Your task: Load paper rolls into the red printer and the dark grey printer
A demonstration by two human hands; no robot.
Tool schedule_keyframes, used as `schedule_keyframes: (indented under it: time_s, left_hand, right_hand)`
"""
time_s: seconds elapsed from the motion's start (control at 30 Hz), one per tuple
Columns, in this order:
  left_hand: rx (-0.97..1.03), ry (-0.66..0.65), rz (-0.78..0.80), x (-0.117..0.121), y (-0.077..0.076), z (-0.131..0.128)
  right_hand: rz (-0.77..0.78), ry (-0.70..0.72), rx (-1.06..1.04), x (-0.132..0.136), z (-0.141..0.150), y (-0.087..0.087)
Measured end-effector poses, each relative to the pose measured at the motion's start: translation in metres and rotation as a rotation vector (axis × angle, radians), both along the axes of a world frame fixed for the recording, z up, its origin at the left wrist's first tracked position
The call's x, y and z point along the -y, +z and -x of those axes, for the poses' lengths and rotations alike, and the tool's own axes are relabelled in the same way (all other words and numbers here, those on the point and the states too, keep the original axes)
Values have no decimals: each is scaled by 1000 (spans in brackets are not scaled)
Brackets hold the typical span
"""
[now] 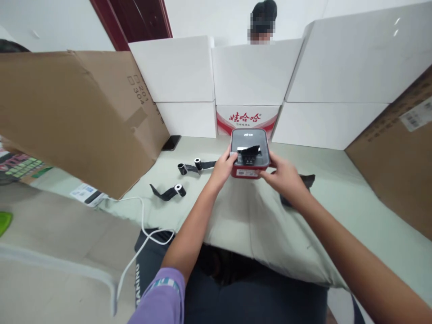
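A small label printer [249, 139] with a black top and red lower body is between my two hands, above the table's far side. A black strip [250, 150] sticks up from the slot in its top. My left hand [225, 166] grips its left side, thumb on the top edge. On the right side, my right hand [280, 173] holds its lower corner. Left of the printer lie several small black rolls with loose tails, among them a near roll [180, 190] and a far roll [198, 163]. Another dark piece [307, 181] is partly hidden behind my right wrist.
White boxes [249, 74] form a wall behind the table [236, 211]. Cardboard boxes flank it at left [77, 112] and right [401, 148]. A phone [172, 143] lies by the left box. A white cable [142, 211] hangs over the front edge. Another person's head [265, 18] shows beyond.
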State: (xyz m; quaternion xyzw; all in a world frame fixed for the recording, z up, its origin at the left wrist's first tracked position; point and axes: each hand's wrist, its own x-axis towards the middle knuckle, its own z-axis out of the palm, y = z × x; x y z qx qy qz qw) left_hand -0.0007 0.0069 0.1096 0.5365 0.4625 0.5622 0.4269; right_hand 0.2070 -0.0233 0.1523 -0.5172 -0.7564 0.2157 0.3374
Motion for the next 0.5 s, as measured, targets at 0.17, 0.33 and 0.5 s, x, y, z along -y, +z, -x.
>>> schedule_keyframes:
  time_s: [0.17,0.33,0.5]
  left_hand:
    - [-78,-5,110,69,-31,16]
    - [-85,33,173,96,-49,19]
    - [-14,64,186,91,-51,24]
  right_hand:
    - [106,-127,65,69,18,-32]
    - [106,-144,47,92,25,-60]
    - [133,-131,-75,95,24,-70]
